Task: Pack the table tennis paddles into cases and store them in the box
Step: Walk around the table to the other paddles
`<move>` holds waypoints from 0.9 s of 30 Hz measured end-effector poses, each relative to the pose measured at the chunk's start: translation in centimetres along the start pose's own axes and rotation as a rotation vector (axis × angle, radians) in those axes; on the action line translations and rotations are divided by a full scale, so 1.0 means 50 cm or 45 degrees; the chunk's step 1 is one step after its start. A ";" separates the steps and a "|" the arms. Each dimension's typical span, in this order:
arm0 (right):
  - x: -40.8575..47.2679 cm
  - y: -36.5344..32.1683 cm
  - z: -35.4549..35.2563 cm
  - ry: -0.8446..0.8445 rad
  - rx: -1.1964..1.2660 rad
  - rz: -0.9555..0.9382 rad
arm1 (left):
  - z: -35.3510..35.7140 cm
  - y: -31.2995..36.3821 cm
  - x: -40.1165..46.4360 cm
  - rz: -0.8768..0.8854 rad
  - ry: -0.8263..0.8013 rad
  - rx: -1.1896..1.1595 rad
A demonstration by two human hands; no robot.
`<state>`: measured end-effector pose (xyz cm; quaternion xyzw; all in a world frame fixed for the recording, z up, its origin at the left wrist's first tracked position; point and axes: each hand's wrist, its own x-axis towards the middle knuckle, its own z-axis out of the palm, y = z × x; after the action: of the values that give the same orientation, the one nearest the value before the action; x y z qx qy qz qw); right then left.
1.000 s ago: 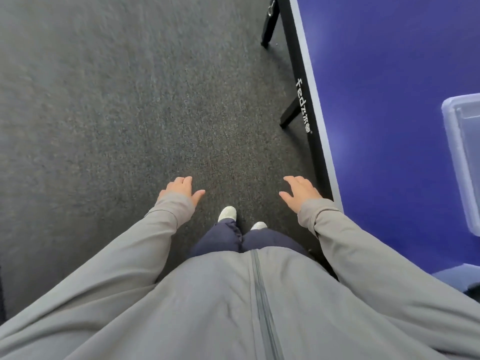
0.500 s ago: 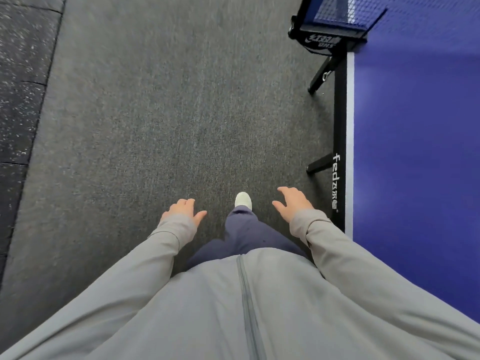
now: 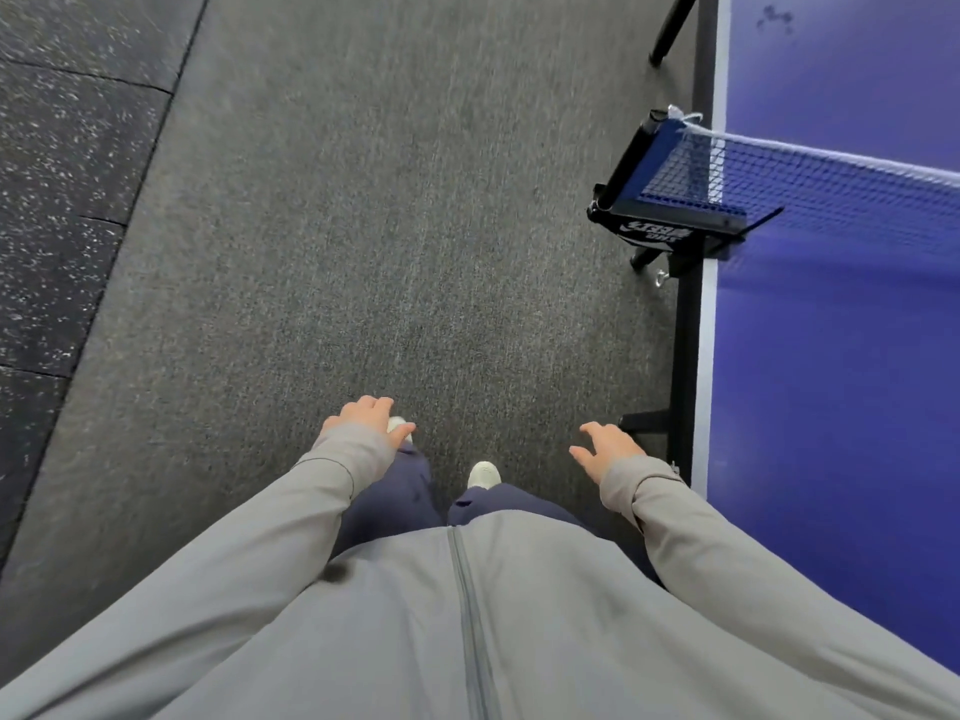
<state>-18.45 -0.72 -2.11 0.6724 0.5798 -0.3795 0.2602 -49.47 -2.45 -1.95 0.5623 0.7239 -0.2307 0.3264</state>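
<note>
No paddle, case or box is in view. My left hand [image 3: 366, 419] hangs in front of me over the grey carpet, empty, with the fingers loosely apart. My right hand [image 3: 605, 449] is also empty with spread fingers, just left of the blue table tennis table [image 3: 831, 381]. Both arms wear grey sleeves. My white shoes [image 3: 484, 474] show below the hands.
The table's black side edge [image 3: 687, 356] runs along my right. A blue net [image 3: 810, 184] on a black clamp post [image 3: 631, 163] sticks out over the table edge ahead. Grey carpet [image 3: 363, 226] lies ahead, with black speckled rubber flooring [image 3: 62, 174] at the left.
I have walked forward along the table's side. The clear box seen on the table a second ago has left view, and the net post has come closer. Both hands stay empty.
</note>
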 end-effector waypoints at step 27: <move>0.271 -0.515 -0.346 0.090 0.107 0.079 | -0.466 -0.266 0.459 0.062 -0.051 0.084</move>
<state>-39.45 25.77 -0.81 0.7133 0.5511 -0.3713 0.2228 -70.79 25.64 -3.33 0.5855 0.6953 -0.2577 0.3276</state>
